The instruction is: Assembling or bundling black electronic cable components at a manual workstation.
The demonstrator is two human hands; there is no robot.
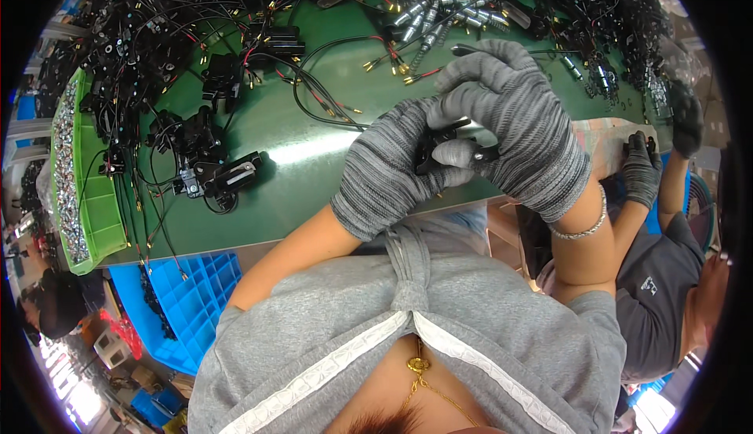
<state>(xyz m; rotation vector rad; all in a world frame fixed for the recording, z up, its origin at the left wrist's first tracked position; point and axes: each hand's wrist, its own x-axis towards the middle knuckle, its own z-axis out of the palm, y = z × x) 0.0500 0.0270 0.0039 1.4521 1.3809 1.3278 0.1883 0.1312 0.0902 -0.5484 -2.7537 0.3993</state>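
My left hand (388, 163), in a grey striped knit glove, is closed round a small black part (427, 151) above the table's near edge. Mostly covered by the gloves, this part cannot be made out fully. My right hand (522, 124), gloved alike, has its thumb and fingers curled against the part's right side. A black cable (321, 107) with red and black wires and gold tips lies just beyond my left hand. Left of my hands, black lever assemblies (231, 173) with cables rest on the green table (298, 191).
Black parts and tangled cables (172, 10) cover the table's far side. Silver cylinders with springs (431, 22) lie at the back. On the left stands a green bin (102, 214) of small metal pieces, above a blue crate (184, 300). At the right, a co-worker's gloved hand (642, 171) rests on the table.
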